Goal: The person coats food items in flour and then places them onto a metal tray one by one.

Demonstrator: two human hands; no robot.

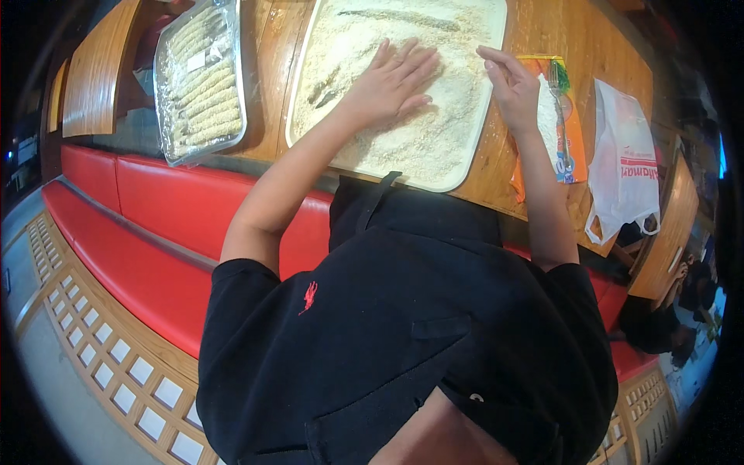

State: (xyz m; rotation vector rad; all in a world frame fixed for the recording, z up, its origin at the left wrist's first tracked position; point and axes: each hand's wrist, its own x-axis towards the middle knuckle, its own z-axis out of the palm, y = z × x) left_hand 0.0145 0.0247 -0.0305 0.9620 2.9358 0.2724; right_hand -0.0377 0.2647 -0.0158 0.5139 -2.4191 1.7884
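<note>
My left hand (386, 87) lies flat, fingers spread, on pale breadcrumbs (418, 139) in a large white tray (478, 148). Nothing shows in its grasp, though what lies beneath the palm is hidden. Over the tray's right rim, my right hand (514, 90) is raised with its fingers loosely bent and holds nothing visible. A long, thin dark piece (401, 18), partly coated, rests in the crumbs near the far end. Another small dark piece (325, 99) pokes out of them left of my left hand.
On the left, a clear plastic-wrapped tray (243, 110) holds several crumbed sticks (212, 110). To the right lie an orange packet (575, 136) with white powder (546, 119), a metal fork (561, 116) and a white plastic bag (622, 157). A red bench (157, 197) runs alongside; another person (657, 325) is far right.
</note>
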